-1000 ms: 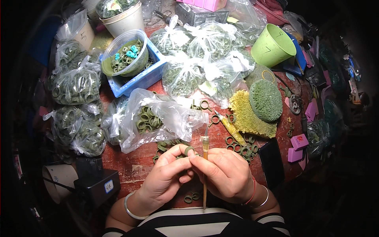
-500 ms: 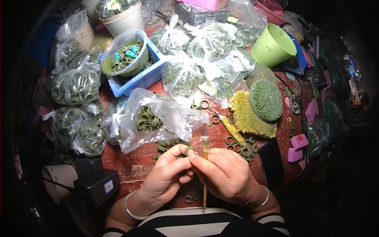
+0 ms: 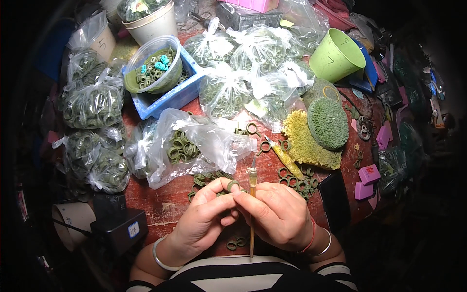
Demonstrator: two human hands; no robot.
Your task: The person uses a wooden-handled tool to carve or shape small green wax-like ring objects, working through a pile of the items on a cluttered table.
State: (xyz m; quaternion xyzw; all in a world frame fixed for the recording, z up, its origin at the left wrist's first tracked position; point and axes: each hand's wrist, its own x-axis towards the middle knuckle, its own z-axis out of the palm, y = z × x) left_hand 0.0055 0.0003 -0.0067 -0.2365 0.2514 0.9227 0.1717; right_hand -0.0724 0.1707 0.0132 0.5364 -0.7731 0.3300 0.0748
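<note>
red tabletop point(image 3: 159, 205) lay passable near-left of the crumpled bag point(image 3: 209, 142), blue tray point(image 3: 170, 103) blocked its far side, yellow-handled knife point(image 3: 286, 160) its right

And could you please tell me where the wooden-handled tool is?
In the head view, the wooden-handled tool is in the right hand, just right of the green ring at the left hand.

The ring point(image 3: 233, 183) is olive green, the worktop point(image 3: 165, 207) red, the crate point(image 3: 169, 104) blue, the bucket point(image 3: 327, 61) lime green, the knife handle point(image 3: 288, 164) yellow, the shirt point(image 3: 233, 283) black-and-white striped.
</note>
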